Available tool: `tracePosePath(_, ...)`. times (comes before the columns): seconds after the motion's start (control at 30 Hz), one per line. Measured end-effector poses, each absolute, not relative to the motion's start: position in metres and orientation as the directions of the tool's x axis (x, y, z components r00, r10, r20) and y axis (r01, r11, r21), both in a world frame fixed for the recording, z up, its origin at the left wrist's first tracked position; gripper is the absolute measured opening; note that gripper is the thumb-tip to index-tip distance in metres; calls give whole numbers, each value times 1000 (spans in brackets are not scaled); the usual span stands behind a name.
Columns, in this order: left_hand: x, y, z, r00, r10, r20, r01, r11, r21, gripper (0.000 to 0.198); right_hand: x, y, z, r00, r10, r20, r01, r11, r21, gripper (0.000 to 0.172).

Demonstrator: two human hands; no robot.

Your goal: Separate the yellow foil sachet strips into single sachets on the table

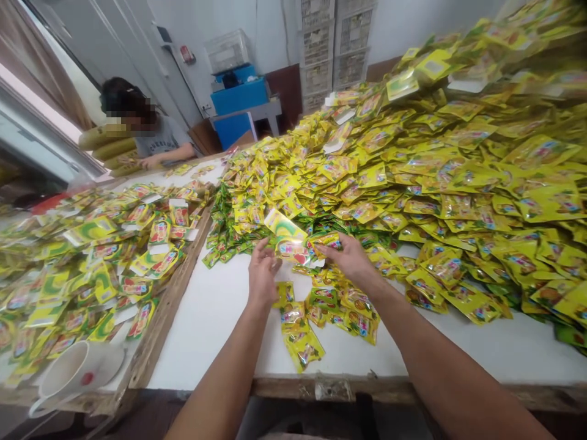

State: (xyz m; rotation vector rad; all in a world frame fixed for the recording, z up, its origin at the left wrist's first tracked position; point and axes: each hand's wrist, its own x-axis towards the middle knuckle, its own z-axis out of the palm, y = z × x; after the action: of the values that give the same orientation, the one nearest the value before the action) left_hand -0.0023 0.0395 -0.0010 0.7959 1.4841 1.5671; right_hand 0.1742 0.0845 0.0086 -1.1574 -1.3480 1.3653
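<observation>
Over the white tabletop (211, 324), my left hand (262, 275) grips a small yellow and green carton (288, 235) by its lower left side, with a long flap standing up. Pinched in my right hand (351, 260) is a yellow sachet (326, 243), held at the carton's right end. I cannot tell whether the sachet's tip is inside the carton. Below my hands lie several loose yellow sachets (302, 348), and a green one (323, 297) is among them. Just behind the carton, more green sachets (224, 229) lie at the foot of the pile.
A high heap of yellow sachets (440, 159) fills the right and back. Left of a wooden strip (178, 281) lie many cartons (105, 287) and a white mug (68, 373). Another person (158, 137) sits at the far left. Blue boxes (241, 95) and stacked crates (318, 55) stand behind.
</observation>
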Motion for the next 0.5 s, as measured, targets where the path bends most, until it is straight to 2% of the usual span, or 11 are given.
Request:
tracePosePath(0.07, -8, 33, 7, -441, 893, 90, 182, -10, 983, 54, 183, 87, 15, -257, 966, -11, 56, 3, -998, 33)
tracePosePath(0.13, -12, 29, 19, -285, 918, 274, 491, -106, 865, 58, 188, 85, 21, -378, 926, -18, 56, 3, -998, 33)
tracePosePath(0.2, -12, 28, 29, -65, 957, 282, 646, -175, 743, 48, 188, 83, 24, -473, 881, -9, 46, 14, -999, 32)
tracePosePath(0.3, -5, 31, 29, 80, 989, 128, 715, -147, 684, 22, 183, 80, 19, -496, 868, 29, 27, 49, -998, 30)
tracePosePath(0.4, 1, 34, 13, 61, 997, 42, 677, -72, 732, 29, 179, 82, 11, -418, 908, 35, 20, 48, -999, 33)
tracePosePath(0.5, 1, 37, -2, 4, 1000, -30, 508, 24, 861, 36, 179, 86, 9, -296, 955, 28, 31, 39, -999, 33)
